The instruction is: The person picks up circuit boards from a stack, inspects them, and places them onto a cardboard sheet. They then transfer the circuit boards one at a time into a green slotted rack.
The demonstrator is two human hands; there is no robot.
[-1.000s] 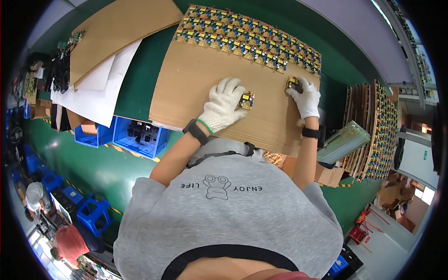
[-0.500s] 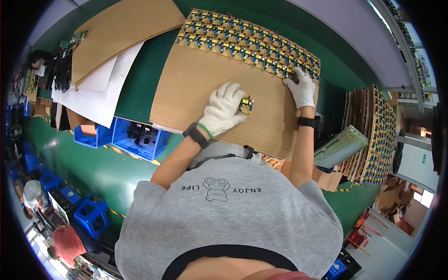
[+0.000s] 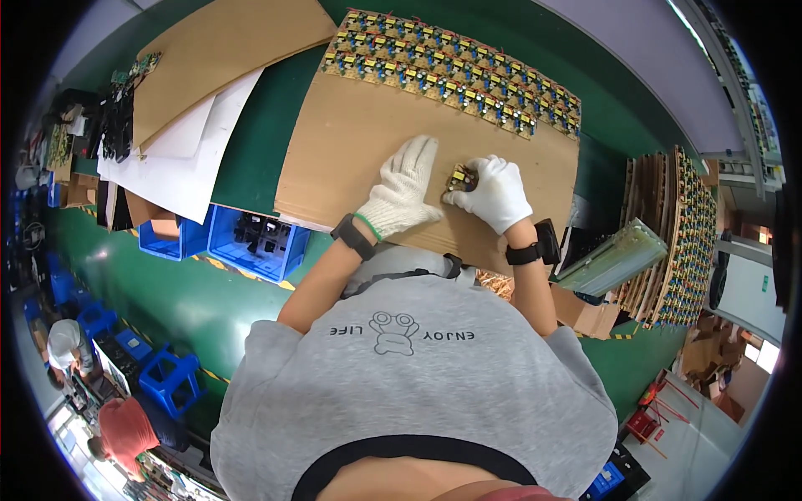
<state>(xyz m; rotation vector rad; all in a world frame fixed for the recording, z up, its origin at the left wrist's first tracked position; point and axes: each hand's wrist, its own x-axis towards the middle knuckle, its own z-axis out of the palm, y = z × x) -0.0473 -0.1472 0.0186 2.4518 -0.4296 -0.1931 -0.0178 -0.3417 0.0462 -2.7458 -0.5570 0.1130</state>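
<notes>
Right hand [image 3: 496,192] has moved, clamped on one board [image 3: 459,179]; left hand [image 3: 402,185], thumb apart.

Cardboard [image 3: 334,142] leaves room leftward, circuit boards [image 3: 451,85] blocking beyond

**Worn gear: left and right don't match**

Left hand [image 3: 403,185]: off-white glove [image 3: 388,204], coarse knit, thin green edging [image 3: 362,225] at the cuff. Right hand [image 3: 494,192]: whiter glove [image 3: 508,209], smoother, finer-looking fabric.

Left wrist: wide dark grey strap [image 3: 354,237]. Right wrist: black band [image 3: 523,255] plus boxy black module [image 3: 546,242] on the outer side.

Top: heather grey tee [image 3: 418,397], short sleeves [image 3: 266,344], thick black neckband [image 3: 418,445]. Chest print [image 3: 393,336]: dark-outline cartoon animal, big round eyes, lettering both sides, upside down from here. Waist: grey lower garment [image 3: 409,260], black trim [image 3: 454,267], details too small to read.
</notes>
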